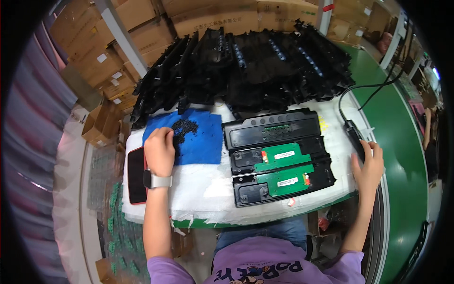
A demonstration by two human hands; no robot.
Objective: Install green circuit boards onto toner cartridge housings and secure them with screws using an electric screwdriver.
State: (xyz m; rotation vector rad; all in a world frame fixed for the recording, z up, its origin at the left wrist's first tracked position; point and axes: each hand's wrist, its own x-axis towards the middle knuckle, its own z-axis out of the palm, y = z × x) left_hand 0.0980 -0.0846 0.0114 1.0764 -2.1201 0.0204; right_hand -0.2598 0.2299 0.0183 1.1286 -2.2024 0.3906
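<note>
On the left, my left hand [160,147] is closed in a pinch at the edge of a blue cloth [203,146]. A heap of tiny black screws [184,127] lies on this cloth beside my fingertips; anything inside the pinch is hidden. My right hand [370,166] is at the right table edge, thumb and fingers apart on either side of the near end of a black corded electric screwdriver [353,136]. Between my hands lie black plastic housings [239,160] side by side. Two carry green circuit boards [283,155]; the far one has a row of round marks.
Behind the housings, a wide pile of black plastic casings [265,71] spans the table. A red-edged phone [137,175] lies by my left wrist. The screwdriver's cable [373,85] loops at the right, before a green surface [406,199]. Cardboard boxes [213,19] stand at the back.
</note>
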